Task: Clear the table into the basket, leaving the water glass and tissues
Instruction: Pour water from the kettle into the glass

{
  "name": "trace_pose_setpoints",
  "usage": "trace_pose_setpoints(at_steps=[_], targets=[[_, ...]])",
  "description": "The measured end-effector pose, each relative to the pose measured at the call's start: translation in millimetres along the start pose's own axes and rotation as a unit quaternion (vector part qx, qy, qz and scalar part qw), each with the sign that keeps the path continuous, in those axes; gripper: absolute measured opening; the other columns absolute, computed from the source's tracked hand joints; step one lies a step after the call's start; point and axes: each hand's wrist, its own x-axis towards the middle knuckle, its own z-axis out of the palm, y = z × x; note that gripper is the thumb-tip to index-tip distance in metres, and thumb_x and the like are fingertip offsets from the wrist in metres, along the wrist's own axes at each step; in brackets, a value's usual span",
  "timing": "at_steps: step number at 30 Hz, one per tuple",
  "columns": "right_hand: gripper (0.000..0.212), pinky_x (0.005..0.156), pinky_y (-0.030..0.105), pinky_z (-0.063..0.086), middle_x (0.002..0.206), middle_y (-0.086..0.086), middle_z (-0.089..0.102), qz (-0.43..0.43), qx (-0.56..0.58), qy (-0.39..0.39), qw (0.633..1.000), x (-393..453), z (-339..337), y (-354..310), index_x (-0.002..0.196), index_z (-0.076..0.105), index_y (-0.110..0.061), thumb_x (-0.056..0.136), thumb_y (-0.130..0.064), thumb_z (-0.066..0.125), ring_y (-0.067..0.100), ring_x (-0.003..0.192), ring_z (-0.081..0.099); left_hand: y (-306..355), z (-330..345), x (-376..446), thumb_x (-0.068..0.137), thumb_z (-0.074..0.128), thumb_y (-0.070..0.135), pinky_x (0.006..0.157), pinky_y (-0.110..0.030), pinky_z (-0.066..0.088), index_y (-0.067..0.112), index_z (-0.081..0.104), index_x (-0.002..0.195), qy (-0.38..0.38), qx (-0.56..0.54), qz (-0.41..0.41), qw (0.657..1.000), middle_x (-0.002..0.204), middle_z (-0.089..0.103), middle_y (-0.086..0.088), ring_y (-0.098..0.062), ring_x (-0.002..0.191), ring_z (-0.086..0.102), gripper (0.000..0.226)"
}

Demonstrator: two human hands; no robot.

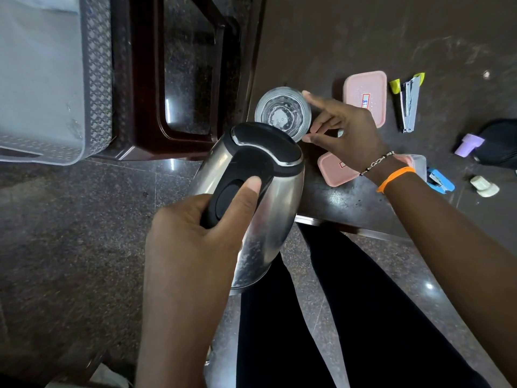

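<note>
The left hand [195,228] gripped the kettle [251,197] by its handle, spout tipped at the water glass [282,113] just ahead, steadied by the right hand's [347,130] spread fingers; the basket [56,79] sat far left.

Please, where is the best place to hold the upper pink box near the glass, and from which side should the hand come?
Judging by its pose, take the pink box by its two long edges, coming straight down from above. It lies flat with the lid closed, so there is no handle. The right hand is beside it, fingers at the glass, and the stapler lies on the far side, so a top grip looks safest.
</note>
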Motion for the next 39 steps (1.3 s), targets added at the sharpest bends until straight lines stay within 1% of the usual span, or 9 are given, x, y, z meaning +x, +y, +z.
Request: trace_pose_setpoints(at_steps=[4,8,10,14,18,22,25,30,39], targets=[[0.068,0.082,0.031,0.056,0.079,0.003,0.063,0.001,0.001,-0.001,1.000,-1.2,0.5,-0.8,0.132,0.045,-0.030,0.073,-0.017,0.076,0.028,0.071,0.065,0.0,0.9,-0.5,0.066,0.056,0.065,0.046,-0.032,0.036,-0.003,0.045,0.059,-0.003,0.002,0.002,1.000,0.052,0.048,-0.025,-0.018,0.041,0.039,0.069],[0.068,0.082,0.031,0.056,0.079,0.002,0.063,0.002,-0.004,-0.004,1.000,-1.0,0.6,-0.7,0.132,0.044,-0.030,0.073,-0.017,0.075,0.027,0.072,0.065,-0.4,2.6,-1.3,0.065,0.056,0.066,0.043,-0.030,0.036,-0.002,0.046,0.058,-0.003,0.012,0.011,1.000,0.052,0.049,-0.023,-0.018,0.039,0.040,0.069],[0.067,0.081,0.028,0.055,0.079,0.003,0.063,0.002,-0.004,-0.005,1.000,-1.2,0.3,-0.3,0.133,0.045,-0.029,0.074,-0.017,0.075,0.027,0.072,0.065,-0.8,3.4,-1.2,0.066,0.057,0.065,0.041,-0.031,0.037,-0.001,0.048,0.058,-0.002,0.019,0.020,1.000,0.050,0.050,-0.022,-0.022,0.038,0.041,0.067],[0.067,0.078,0.009,0.048,0.079,0.003,0.063,0.000,-0.007,-0.004,1.000,-1.2,0.4,0.3,0.132,0.045,-0.028,0.074,-0.015,0.074,0.025,0.074,0.064,-0.3,3.9,-1.3,0.067,0.058,0.063,0.040,-0.035,0.039,-0.002,0.049,0.058,0.005,0.010,0.022,1.000,0.049,0.051,-0.021,-0.035,0.042,0.046,0.066],[0.066,0.079,0.014,0.050,0.080,0.006,0.064,-0.003,-0.007,-0.009,1.000,-1.0,-0.5,-1.4,0.133,0.045,-0.026,0.075,-0.014,0.074,0.025,0.073,0.065,0.0,3.5,-2.1,0.066,0.058,0.064,0.042,-0.033,0.039,-0.003,0.050,0.058,0.004,0.003,0.019,1.000,0.050,0.051,-0.021,-0.036,0.044,0.047,0.067],[0.066,0.080,0.018,0.052,0.079,0.003,0.063,-0.003,-0.010,-0.013,1.000,-1.4,-1.1,-1.9,0.133,0.045,-0.027,0.075,-0.015,0.074,0.021,0.071,0.064,0.5,4.6,-2.6,0.066,0.058,0.064,0.041,-0.034,0.038,-0.003,0.049,0.057,0.002,0.003,0.013,1.000,0.051,0.051,-0.024,-0.028,0.039,0.042,0.069],[0.067,0.078,0.009,0.050,0.078,-0.001,0.063,-0.002,-0.010,-0.011,1.000,-0.5,-1.8,0.3,0.133,0.044,-0.030,0.074,-0.018,0.074,0.014,0.069,0.064,0.1,5.2,-2.4,0.065,0.059,0.064,0.042,-0.033,0.038,-0.003,0.051,0.058,-0.001,-0.010,0.000,1.000,0.053,0.051,-0.024,-0.026,0.040,0.042,0.068],[0.067,0.077,0.005,0.048,0.078,0.000,0.064,-0.003,-0.010,-0.007,1.000,-0.6,-0.8,2.6,0.132,0.045,-0.031,0.074,-0.018,0.074,0.010,0.069,0.061,-0.1,4.9,-2.3,0.067,0.059,0.061,0.040,-0.027,0.036,-0.003,0.050,0.058,-0.004,-0.025,-0.006,1.000,0.050,0.051,-0.022,-0.019,0.039,0.041,0.065],[0.065,0.080,0.016,0.051,0.078,-0.001,0.064,-0.003,-0.009,-0.008,1.000,-1.0,-1.0,1.6,0.132,0.046,-0.029,0.075,-0.018,0.074,0.010,0.068,0.062,0.5,3.7,-3.3,0.067,0.060,0.061,0.040,-0.025,0.035,-0.002,0.051,0.057,0.000,-0.032,-0.010,0.999,0.049,0.051,-0.021,-0.017,0.039,0.042,0.065]])
